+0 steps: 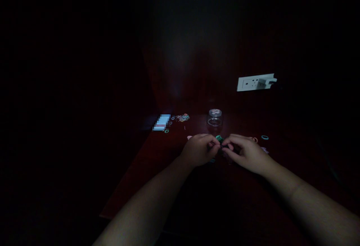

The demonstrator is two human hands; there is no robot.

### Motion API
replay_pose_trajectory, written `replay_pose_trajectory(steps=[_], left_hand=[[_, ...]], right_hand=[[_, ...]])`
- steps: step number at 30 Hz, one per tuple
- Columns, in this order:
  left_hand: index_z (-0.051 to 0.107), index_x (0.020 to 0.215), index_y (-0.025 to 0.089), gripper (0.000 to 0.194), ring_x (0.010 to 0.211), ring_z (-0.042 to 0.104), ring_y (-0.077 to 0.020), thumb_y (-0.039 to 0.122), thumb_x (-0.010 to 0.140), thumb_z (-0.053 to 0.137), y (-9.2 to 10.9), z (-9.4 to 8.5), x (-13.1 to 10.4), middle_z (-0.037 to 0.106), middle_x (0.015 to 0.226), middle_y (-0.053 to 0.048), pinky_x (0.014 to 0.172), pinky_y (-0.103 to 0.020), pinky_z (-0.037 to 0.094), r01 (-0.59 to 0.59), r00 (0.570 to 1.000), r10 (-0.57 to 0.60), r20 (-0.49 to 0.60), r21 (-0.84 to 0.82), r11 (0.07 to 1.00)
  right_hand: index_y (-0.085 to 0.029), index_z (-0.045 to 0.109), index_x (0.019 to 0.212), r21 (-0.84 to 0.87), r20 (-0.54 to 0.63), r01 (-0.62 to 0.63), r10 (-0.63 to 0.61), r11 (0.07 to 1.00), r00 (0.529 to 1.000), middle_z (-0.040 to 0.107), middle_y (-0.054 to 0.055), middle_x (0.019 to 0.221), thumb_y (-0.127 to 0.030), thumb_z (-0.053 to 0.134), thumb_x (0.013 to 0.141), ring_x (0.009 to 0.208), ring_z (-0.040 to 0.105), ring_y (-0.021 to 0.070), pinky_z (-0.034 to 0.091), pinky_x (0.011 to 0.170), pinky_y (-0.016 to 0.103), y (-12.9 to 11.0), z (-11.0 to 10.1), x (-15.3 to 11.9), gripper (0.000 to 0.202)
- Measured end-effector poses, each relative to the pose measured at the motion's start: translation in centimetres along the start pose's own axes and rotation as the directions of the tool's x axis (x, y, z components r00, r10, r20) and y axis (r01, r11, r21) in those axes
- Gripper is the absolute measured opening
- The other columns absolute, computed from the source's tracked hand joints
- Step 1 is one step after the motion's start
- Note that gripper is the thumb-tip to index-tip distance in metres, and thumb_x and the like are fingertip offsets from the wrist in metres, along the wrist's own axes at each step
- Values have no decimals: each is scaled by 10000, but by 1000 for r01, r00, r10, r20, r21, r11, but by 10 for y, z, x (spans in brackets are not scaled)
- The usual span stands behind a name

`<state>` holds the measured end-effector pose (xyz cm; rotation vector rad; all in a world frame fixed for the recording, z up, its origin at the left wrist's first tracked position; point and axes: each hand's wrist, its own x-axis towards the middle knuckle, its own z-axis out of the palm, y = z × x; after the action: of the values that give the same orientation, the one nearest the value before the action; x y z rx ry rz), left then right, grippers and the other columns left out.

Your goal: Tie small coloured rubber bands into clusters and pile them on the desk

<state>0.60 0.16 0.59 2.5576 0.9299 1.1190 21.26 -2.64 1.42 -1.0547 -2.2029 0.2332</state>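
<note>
My left hand (pixel 200 149) and my right hand (pixel 249 153) meet above the dark red table, their fingertips almost touching. Each pinches with thumb and fingers. Whatever lies between the fingertips is small and dark, and I cannot make it out. Just behind the fingertips is a bunch of green hair ties (pixel 219 138). Bluish hair ties (pixel 212 160) show dimly below my left hand. To the right of my right hand lie a teal hair tie (pixel 264 137) and an orange-brown one (pixel 255 140). A clear lidded jar (pixel 215 120) stands upright behind both hands.
A small pile of mixed-colour bands (pixel 183 117) lies at the back left, beside a lit phone-like screen (pixel 162 122). The table's left edge (pixel 126 176) runs diagonally. A wall socket (pixel 254 82) with a plug in it sits at the back right. The surroundings are very dark.
</note>
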Motion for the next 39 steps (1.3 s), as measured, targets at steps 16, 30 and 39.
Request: replay_pose_trajectory(steps=[16, 30, 39], left_hand=[[673, 848, 194, 98, 719, 628, -121, 250, 855, 592, 2, -2, 0, 683, 788, -6, 656, -234, 482, -3, 1000, 3, 8, -17, 1000], [654, 873, 190, 84, 727, 621, -119, 251, 849, 601, -3, -6, 0, 677, 799, -2, 667, -238, 474, -10, 1000, 10, -3, -5, 1000], [691, 896, 203, 126, 722, 626, -123, 273, 875, 588, -1, -4, 0, 688, 810, -11, 669, -242, 488, -17, 999, 18, 30, -22, 1000]], right_hand=[[-207, 651, 822, 33, -6, -7, 7, 999, 1000, 618, 22, 741, -244, 517, 917, 678, 574, 160, 432, 655, 280, -1, 0, 0, 169], [-195, 638, 814, -25, -41, -43, 42, 999, 998, 616, 29, 756, -250, 497, 927, 709, 572, 168, 423, 668, 292, 2, -1, 1, 189], [-205, 631, 797, -12, 18, -22, 22, 1000, 1000, 590, 9, 716, -261, 525, 911, 661, 556, 152, 413, 646, 279, 0, 1, 1, 166]])
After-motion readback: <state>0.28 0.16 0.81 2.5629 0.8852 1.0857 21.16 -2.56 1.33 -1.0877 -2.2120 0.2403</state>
